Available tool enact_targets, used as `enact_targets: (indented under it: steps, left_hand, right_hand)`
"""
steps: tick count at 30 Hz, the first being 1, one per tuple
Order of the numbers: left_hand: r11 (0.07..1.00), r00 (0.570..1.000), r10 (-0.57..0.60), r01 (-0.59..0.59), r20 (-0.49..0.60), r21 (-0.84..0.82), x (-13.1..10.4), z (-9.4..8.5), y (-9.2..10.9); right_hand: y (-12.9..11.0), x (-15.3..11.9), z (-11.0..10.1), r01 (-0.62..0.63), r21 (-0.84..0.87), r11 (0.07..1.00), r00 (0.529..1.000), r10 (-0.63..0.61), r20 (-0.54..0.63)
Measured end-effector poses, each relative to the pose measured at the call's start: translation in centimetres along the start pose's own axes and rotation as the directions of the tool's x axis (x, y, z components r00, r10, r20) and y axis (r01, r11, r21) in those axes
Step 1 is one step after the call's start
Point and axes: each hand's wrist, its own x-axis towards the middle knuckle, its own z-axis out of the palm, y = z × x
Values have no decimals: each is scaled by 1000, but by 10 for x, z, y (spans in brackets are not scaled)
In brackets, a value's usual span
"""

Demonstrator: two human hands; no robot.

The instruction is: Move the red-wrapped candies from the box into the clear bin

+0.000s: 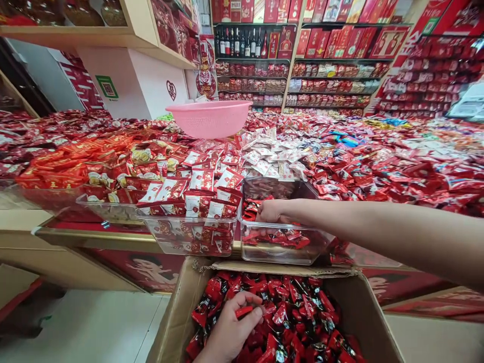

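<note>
My left hand point(236, 322) is in the open cardboard box point(172, 315), its thumb and fingers curled round a red wrapped candy point(244, 312). Beneath it the box is heaped with shiny red-and-black wrapped candies point(280, 315). My right hand point(271, 210) reaches from the right into a clear plastic bin point(280, 254) behind the box. Its fingers are bent down round red wrapped candies point(250, 207), their tips partly hidden by the candies and the bin's front wall. Similar candies cover the bottom of that bin.
Left of the bin stands another clear bin point(166, 242) of white-and-red packets. White packets point(270, 154) are piled behind. A pink plastic basin point(212, 119) rests on the candy heaps. Shelves of bottles point(242, 43) and boxes line the back wall.
</note>
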Motion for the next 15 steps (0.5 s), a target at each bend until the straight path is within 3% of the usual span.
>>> enact_targets:
  steps: [4, 8, 10, 11, 13, 14, 15]
  left_hand:
    - [999, 1000, -10, 10, 4, 45, 3, -1, -3]
    - [999, 996, 29, -31, 85, 22, 2, -7, -2]
    - [997, 992, 65, -61, 110, -37, 0, -9, 1]
    - [994, 990, 89, -81, 110, -72, -2, -9, 4]
    - [980, 985, 139, -122, 105, -155, -8, -5, 10]
    - [971, 981, 160, -137, 105, -197, -12, -2, 13]
    - [960, 978, 179, -150, 107, -238, -17, 2, 18]
  right_hand:
    - [1, 4, 5, 15, -90, 996, 1000, -17, -18]
    - [-7, 7, -8, 27, -217, 976, 994, -48, -93]
    - [-15, -5, -18, 112, -351, 930, 953, -200, -225]
    - [-17, -16, -21, 192, -426, 884, 893, -338, -299]
    - [-17, -47, -17, 383, -541, 748, 685, -624, -377]
    - [-13, -65, -9, 474, -557, 682, 578, -718, -387]
    - [-5, -83, 3, 548, -537, 641, 512, -765, -390]
